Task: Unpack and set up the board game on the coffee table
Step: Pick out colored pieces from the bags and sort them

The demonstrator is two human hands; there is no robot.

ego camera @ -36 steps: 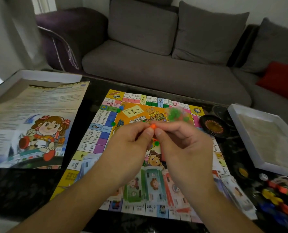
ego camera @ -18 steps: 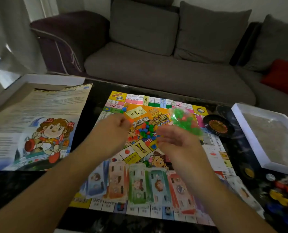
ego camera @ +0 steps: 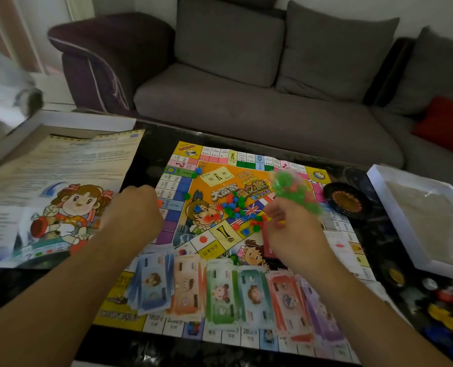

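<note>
Setup mostly done: board [ego camera: 249,234] flat at frame centre, banknotes [ego camera: 228,290] fanned lower centre, pieces [ego camera: 236,207] scattered mid-board; right hand [ego camera: 291,234] pinching bag [ego camera: 291,192] w/ more pieces, left hand [ego camera: 132,210] curled, contents unclear; sorting left.

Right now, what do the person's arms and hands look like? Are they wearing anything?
Both arms are bare: no sleeves show up to the frame's edge. The left hand and right hand wear no gloves, and no watch, bracelet or ring is visible.
</note>
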